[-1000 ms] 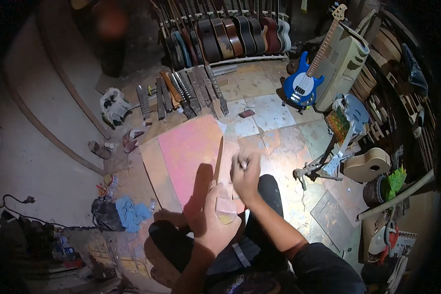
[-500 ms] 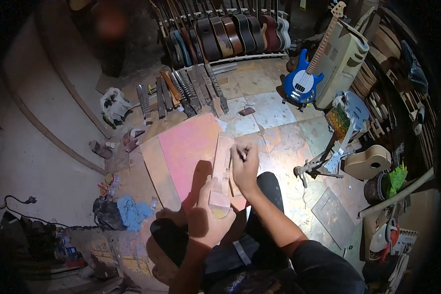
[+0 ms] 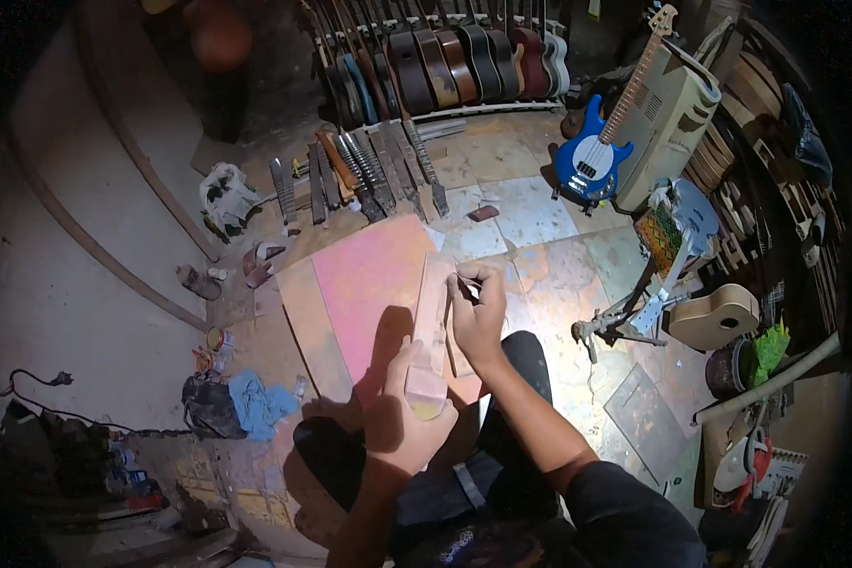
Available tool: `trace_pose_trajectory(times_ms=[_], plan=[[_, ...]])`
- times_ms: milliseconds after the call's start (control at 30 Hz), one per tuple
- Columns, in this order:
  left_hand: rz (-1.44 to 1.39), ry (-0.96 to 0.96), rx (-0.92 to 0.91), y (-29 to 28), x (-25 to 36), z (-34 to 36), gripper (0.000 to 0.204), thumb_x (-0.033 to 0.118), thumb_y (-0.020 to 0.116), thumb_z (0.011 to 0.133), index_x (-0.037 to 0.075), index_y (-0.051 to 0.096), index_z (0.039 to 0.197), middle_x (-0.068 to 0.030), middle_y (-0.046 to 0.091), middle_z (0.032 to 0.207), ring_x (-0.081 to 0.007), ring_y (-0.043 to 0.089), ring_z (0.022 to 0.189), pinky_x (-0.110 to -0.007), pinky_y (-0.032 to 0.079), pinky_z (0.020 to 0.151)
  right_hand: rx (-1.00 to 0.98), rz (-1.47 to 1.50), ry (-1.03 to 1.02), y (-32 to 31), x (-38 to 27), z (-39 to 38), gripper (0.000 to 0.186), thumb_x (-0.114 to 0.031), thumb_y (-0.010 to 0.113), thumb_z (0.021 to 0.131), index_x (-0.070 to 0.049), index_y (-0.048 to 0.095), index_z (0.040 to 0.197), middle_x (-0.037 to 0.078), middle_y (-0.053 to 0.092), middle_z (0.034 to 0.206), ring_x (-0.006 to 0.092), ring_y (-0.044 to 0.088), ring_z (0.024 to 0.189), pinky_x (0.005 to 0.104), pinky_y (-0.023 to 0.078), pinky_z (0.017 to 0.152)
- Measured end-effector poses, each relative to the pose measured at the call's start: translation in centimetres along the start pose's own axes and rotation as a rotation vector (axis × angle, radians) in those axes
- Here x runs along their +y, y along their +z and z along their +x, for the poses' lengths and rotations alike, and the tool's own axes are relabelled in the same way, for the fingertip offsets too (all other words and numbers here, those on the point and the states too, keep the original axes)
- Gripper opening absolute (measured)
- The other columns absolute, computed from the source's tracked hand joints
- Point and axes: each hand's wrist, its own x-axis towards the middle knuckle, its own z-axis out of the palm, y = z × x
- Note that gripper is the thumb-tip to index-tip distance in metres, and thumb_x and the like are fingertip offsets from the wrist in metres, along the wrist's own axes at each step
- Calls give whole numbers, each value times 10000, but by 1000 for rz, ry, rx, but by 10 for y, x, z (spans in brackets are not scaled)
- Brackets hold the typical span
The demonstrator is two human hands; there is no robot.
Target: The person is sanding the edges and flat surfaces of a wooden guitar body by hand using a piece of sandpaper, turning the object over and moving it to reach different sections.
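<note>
My left hand is closed around the near end of a pale wooden guitar neck, by its squared heel block. The neck points away from me, above a pink-stained board on the floor. Beside the neck's far right edge, my right hand is closed in a pinch. A small dark thing shows between its fingers, too small to name. My palm hides part of the neck's near end.
Several dark fretted necks lie beyond the board. Guitars stand in a rack at the back. A blue bass, a stand and a pale guitar body are to the right. A blue cloth lies at left.
My right hand has shifted slightly along the neck's right edge, its pinch kept. My left hand keeps its hold on the neck. The whole view has moved a little.
</note>
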Motion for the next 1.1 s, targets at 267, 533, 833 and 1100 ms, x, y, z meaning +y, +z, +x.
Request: trace_pose_trajectory(times_ms=[267,533,833,1100], plan=[[-14,23,20,-1,-2,2,781,50,785,738,67,463,1449,-223,671,1285,-351,692,1140,-416,556,944,9,-8,-18,3,6,9,197,-1,732,899,1,547,966,144,586,955,210,624,836,325,526,786],[-95,-76,-45,4,-1,-3,773,60,776,741,67,465,1449,-228,632,1352,-359,668,1174,-416,544,971,-91,-10,-55,-11,15,-2,201,5,727,902,0,544,985,134,580,961,216,639,838,322,531,753],[-38,-1,19,-2,2,-6,773,90,778,739,66,470,1448,-238,614,1371,-369,654,1192,-406,539,988,-115,-36,-145,-9,3,5,195,52,714,857,-4,565,971,139,576,880,253,593,785,344,503,726],[-51,-25,-4,-3,0,-3,789,44,788,728,85,469,1448,-231,632,1355,-335,680,1171,-399,553,965,-176,-47,-24,-5,29,-17,173,125,608,847,-7,511,901,132,549,838,265,594,780,364,492,713]])
